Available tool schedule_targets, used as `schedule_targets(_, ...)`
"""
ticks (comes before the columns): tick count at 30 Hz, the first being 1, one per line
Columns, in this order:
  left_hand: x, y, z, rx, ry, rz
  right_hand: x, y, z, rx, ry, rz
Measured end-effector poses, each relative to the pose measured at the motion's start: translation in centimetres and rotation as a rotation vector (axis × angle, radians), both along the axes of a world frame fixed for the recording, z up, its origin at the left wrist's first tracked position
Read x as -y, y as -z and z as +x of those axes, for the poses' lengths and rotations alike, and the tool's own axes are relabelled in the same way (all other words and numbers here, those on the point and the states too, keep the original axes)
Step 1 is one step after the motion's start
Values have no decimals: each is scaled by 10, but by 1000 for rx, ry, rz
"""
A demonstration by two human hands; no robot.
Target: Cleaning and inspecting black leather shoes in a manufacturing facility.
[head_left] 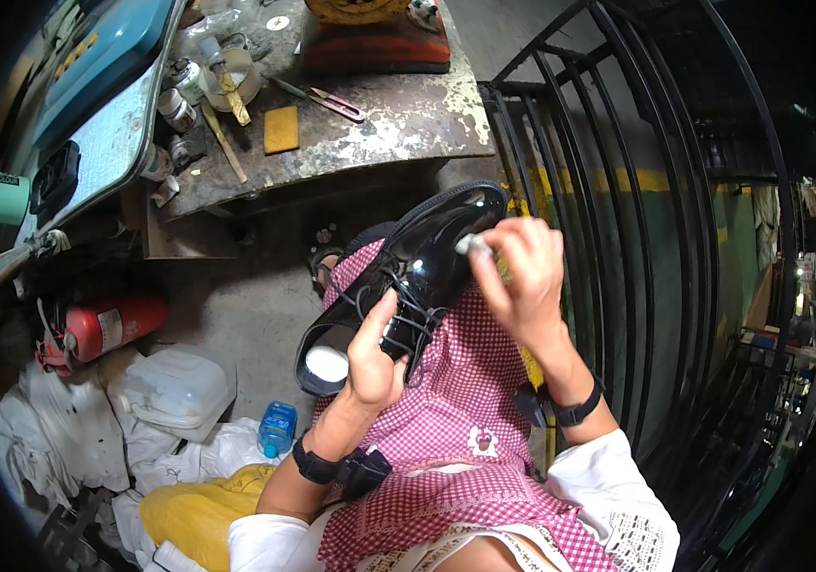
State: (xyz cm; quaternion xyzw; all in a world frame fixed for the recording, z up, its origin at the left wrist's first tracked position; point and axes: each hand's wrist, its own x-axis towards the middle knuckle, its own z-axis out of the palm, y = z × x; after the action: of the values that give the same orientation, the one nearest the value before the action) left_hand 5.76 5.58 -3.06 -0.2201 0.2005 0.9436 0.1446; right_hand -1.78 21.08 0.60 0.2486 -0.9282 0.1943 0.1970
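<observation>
A glossy black lace-up dress shoe [434, 250] lies across my lap, its toe pointing up and to the right. My left hand [371, 360] grips it at the side near the laces, thumb on top and the other fingers hidden. Pinched in the fingertips of my right hand [526, 276] is a small white wad of cloth or cotton [471, 245], which touches the shiny toe area. The laces hang loose over the shoe's tongue. A pale insole [328, 363] shows inside the heel opening. Beneath the shoe spreads my pink checked apron [484, 381].
Ahead stands a worn workbench [408, 133] with a yellow block [281, 130], thread snips [336, 105], brushes and small jars. Black metal railings [637, 229] rise close on the right. At left on the floor are a red fire extinguisher [107, 329], a clear plastic box [177, 391] and a blue bottle [277, 429].
</observation>
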Motion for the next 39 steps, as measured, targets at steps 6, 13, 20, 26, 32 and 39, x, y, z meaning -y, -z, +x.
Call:
schedule_targets(6,3,4,-1,4,-19,83,-2,3,12,47,-89,-106)
schedule_targets(13,-5,1,0,68,-25,-3,-10,1,23,270,44,-462)
schedule_targets(20,-20,33,38,-365,206,-558,9,-9,6,79,-85,-138)
schedule_targets(26,-20,34,34,-389,221,-572,8,-10,-7,-26,42,29)
schedule_targets(32,-6,-1,9,-108,-29,18,-19,-7,-19,11,256,-321)
schedule_targets(39,2,4,-3,5,-33,83,0,17,27,99,-44,-267)
